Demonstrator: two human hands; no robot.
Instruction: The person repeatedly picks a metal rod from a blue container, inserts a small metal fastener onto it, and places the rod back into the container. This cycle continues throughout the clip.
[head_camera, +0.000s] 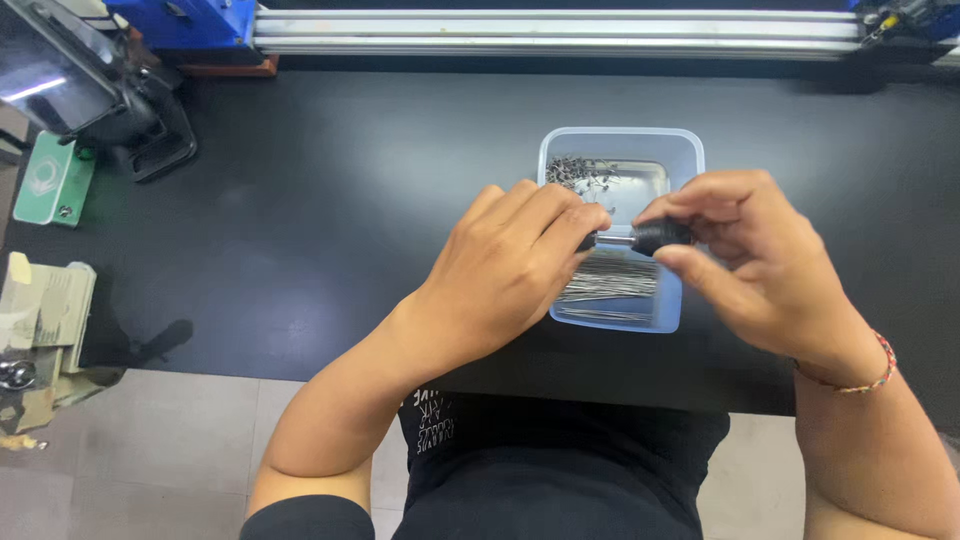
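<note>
The left hand (515, 255) and right hand (745, 255) meet just above the tub (690, 150), a clear plastic box on the black bench (350, 200); between them is a small black cap (660, 236) with a thin metal pin (615, 240) running out of its left end. The right hand pinches the cap between thumb and fingertips; the left hand's fingertips close on the pin's free end, though how tightly is hidden by the knuckles.

The pin looks light and stiff but slender enough to bend if pushed off its axis, and smooth metal is likely slippery; it seems best held close to the cap, in line with the bore. The cap looks hard and stubby, easy to grip around its barrel.

Inside the tub, a bundle of pins (610, 285) lies along its near end, under the hands, and a heap of small dark parts (580, 172) sits in its far left corner; loose pins of this kind would probably tangle or scatter if snagged. Well left of the tub stand a dark machine (90, 100) and a green box (52, 180); behind the tub, along the bench's far edge, runs a metal rail (550, 32). Nothing stands between the hands and the tub.
</note>
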